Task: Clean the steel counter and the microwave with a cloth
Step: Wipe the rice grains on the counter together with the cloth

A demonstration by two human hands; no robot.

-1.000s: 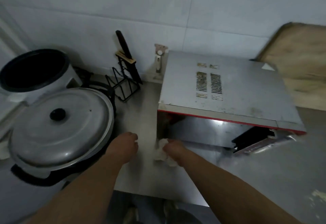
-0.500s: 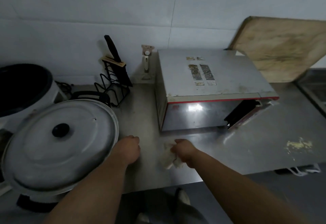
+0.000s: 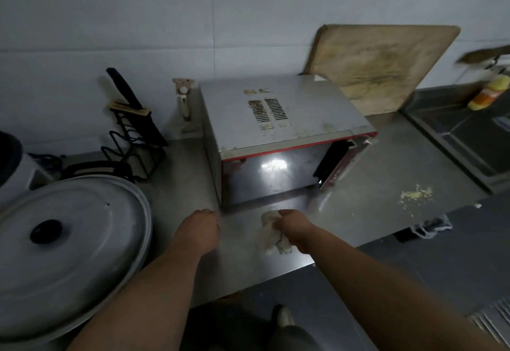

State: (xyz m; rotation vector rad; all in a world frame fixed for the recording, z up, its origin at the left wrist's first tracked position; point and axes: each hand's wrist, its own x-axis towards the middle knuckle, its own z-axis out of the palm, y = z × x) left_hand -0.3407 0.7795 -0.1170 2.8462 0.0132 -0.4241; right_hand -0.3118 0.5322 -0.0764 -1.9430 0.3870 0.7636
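White wall tiles back the steel counter [image 3: 386, 185], which runs from the big pot lid [image 3: 69, 254] on my left to the sink [image 3: 469, 140] on my right; since a moment ago my view has swung rightward, so the yellowish crumb patch [image 3: 415, 194] and the sink now show, while my hands have barely shifted; I judge the wiping has covered only the strip in front of the microwave [image 3: 281, 135], and that the crumbs and the microwave's smudged top are yet to be done; my right hand [image 3: 295, 226] is closed around the one cloth [image 3: 271, 233], a crumpled whitish wad pressed to the counter just before the microwave door; my left hand [image 3: 200, 227] is curled into a loose fist, holding nothing I can see, resting on the steel near the microwave's front left corner; counting: one microwave, its door ajar on the right; one cloth; one pot lid; one knife rack [image 3: 135, 140] with one dark-handled knife [image 3: 124, 88]; one cutting board [image 3: 380, 66] leaning on the wall; one crumb patch.
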